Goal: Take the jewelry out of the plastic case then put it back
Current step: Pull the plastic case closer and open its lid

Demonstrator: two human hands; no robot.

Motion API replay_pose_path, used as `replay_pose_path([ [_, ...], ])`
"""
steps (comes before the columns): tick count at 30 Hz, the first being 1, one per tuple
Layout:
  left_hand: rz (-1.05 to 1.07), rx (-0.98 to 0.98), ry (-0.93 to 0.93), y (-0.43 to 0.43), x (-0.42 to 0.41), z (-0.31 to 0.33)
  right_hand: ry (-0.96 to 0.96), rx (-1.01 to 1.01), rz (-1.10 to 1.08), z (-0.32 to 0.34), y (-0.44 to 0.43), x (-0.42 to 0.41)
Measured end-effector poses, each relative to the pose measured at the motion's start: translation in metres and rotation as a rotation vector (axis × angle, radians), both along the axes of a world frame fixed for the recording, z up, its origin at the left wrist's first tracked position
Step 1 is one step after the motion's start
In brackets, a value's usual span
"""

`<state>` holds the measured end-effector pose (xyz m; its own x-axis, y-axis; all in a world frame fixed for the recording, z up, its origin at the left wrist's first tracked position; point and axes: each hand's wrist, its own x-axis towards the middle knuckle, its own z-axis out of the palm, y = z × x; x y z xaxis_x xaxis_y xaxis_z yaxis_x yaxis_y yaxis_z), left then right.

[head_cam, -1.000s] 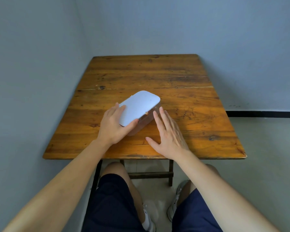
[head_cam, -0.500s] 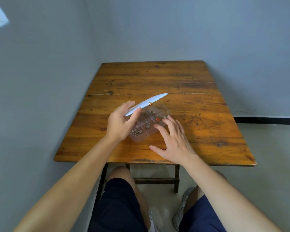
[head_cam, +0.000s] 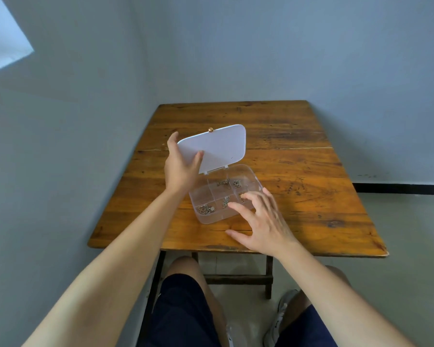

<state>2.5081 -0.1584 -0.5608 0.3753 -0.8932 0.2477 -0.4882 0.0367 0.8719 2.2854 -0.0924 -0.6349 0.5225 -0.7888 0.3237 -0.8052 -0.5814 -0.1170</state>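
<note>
A clear plastic case (head_cam: 251, 177) with several compartments lies on the wooden table (head_cam: 298, 171). Its white lid (head_cam: 221, 149), with a small gold knob at the top edge, stands swung up and open. My left hand (head_cam: 179, 169) grips the lid's left edge, thumb in front. Small silver jewelry pieces (head_cam: 206, 209) lie in the compartments. My right hand (head_cam: 261, 221) hovers with spread fingers over the case's near right corner, fingertips just above a compartment, holding nothing.
The table stands in a corner between two grey walls, its left edge close to the wall. The near table edge (head_cam: 236, 249) lies just beyond my knees. A black baseboard (head_cam: 398, 189) runs along the right wall.
The lid went from closed to fully swung up, lifted by my left hand. My right hand moved from beside the case to over its open compartments. The camera tilted upward.
</note>
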Motion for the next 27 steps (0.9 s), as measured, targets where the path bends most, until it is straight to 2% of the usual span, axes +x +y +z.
replay_pose_path([
  [7,-0.032,0.127,0.062,-0.003,0.009,-0.044,0.029,0.223,-0.105,0.002,-0.004,0.004],
  [10,0.008,0.215,0.124,-0.008,0.01,-0.059,0.03,0.256,-0.107,0.002,-0.005,0.005],
  [13,0.002,0.292,0.109,-0.016,0.014,-0.065,0.026,0.268,-0.107,0.002,-0.005,0.005],
  [17,-0.031,0.334,0.097,-0.024,0.02,-0.067,-0.012,0.28,-0.094,0.004,-0.004,0.006],
  [23,-0.064,0.362,0.029,-0.02,0.028,-0.058,-0.078,0.415,-0.209,0.009,0.0,0.006],
  [27,-0.008,0.35,-0.031,-0.001,0.055,-0.039,-0.095,0.409,-0.106,0.02,0.001,0.021],
])
